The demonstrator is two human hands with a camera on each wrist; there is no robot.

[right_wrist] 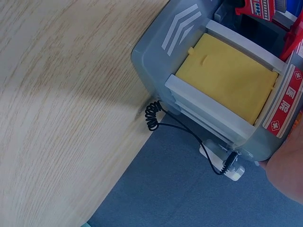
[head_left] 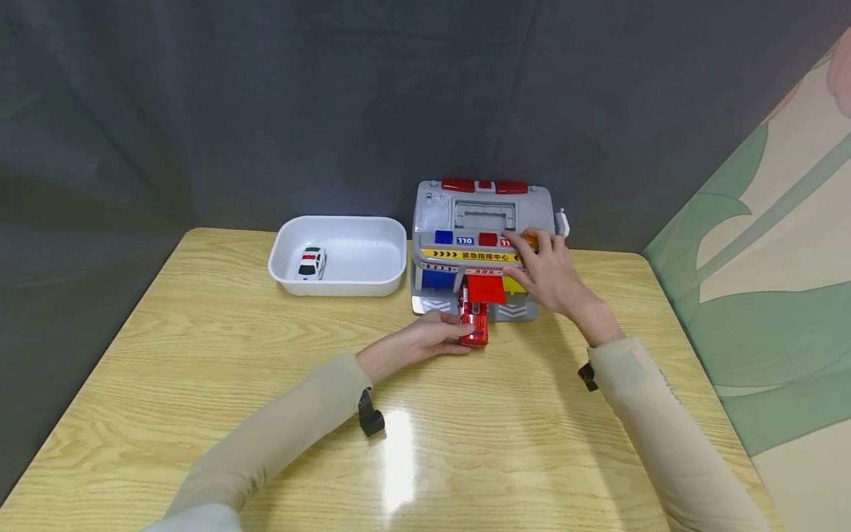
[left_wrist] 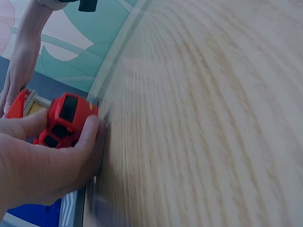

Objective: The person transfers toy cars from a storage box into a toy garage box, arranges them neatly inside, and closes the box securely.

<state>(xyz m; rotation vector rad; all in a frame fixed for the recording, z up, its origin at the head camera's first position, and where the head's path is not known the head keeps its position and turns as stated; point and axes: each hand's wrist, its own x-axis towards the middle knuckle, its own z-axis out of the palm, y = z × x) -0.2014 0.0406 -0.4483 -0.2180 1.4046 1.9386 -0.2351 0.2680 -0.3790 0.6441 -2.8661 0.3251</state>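
Observation:
My left hand (head_left: pixel 435 335) pinches a red toy fire truck (head_left: pixel 475 329) between thumb and fingers, at the middle doorway of a grey toy garage (head_left: pixel 435 210). In the left wrist view the truck's cab (left_wrist: pixel 78 111) with black windows shows between the fingertips. The raised red door (head_left: pixel 487 289) stands out above the truck, whose other end lies under it. My right hand (head_left: pixel 555 273) rests on the garage's front edge, fingers spread near the roof buttons and thumb lower at the sign. A yellow door (right_wrist: pixel 227 78) beside the middle bay is down.
Left of the garage, a white plastic tub (head_left: pixel 362 284) holds a white toy car (head_left: pixel 311 263). A coiled black cord (right_wrist: pixel 151 116) hangs at the garage's right side by a white piece (head_left: pixel 562 222). Dark cloth (head_left: pixel 332 111) rises behind the wooden table (head_left: pixel 266 332).

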